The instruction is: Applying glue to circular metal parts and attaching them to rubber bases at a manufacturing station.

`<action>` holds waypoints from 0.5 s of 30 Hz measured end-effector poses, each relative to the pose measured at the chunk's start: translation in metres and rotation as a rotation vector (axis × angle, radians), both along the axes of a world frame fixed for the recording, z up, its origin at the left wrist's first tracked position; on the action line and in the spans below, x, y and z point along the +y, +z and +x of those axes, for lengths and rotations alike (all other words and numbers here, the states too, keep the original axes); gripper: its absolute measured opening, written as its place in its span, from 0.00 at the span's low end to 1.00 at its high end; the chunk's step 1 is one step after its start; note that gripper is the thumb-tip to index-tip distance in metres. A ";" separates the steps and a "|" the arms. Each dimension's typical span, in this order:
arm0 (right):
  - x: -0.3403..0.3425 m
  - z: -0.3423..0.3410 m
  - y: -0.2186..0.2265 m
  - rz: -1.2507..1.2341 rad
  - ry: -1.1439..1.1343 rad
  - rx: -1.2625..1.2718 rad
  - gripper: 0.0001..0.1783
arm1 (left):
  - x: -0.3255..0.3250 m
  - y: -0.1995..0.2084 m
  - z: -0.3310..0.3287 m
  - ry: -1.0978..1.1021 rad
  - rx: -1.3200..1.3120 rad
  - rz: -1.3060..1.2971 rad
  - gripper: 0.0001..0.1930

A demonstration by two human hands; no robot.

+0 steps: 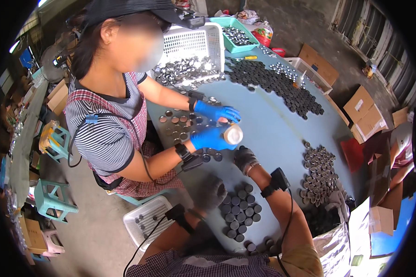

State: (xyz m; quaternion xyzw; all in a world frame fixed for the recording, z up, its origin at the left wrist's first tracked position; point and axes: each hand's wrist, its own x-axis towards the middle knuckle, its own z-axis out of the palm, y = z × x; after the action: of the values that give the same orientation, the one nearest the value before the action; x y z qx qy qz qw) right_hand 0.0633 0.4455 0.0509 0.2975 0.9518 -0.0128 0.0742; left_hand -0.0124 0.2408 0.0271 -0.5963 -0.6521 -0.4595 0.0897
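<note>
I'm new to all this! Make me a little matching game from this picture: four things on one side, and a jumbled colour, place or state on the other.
Things:
1. Camera wearer's right hand
2. Seated co-worker's gloves
3. Green tray
4. Pale round-topped object

Matches:
A. Held by the co-worker
B. At the far end, holding shiny pieces
C. Blue
D. In a greyish glove

Pairs: 1-D, 2-C, 3-B, 4-A
</note>
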 end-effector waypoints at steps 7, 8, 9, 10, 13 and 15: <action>0.013 0.020 -0.003 -0.171 -0.113 0.263 0.12 | 0.001 -0.012 -0.004 -0.023 -0.073 -0.130 0.11; 0.013 0.029 -0.005 -0.253 -0.231 0.362 0.14 | -0.001 -0.015 -0.005 -0.020 -0.085 -0.116 0.11; 0.023 0.044 -0.022 -0.243 -0.245 0.365 0.14 | 0.001 -0.012 -0.002 -0.036 -0.085 -0.109 0.11; 0.041 0.063 -0.053 -0.323 -0.306 0.512 0.13 | 0.005 -0.007 0.003 -0.041 -0.113 -0.114 0.11; 0.014 0.063 -0.022 -0.268 -0.261 0.519 0.12 | -0.005 -0.009 -0.004 -0.009 -0.177 -0.172 0.12; 0.000 0.068 0.000 -0.084 -0.213 0.387 0.11 | -0.003 -0.006 0.001 -0.042 -0.212 -0.193 0.12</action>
State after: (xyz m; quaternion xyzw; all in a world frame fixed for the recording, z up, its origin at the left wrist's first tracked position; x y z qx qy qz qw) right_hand 0.1309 0.4456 0.0513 0.3848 0.9102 -0.1167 -0.0991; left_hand -0.0113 0.2376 0.0209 -0.5638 -0.6866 -0.4566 -0.0471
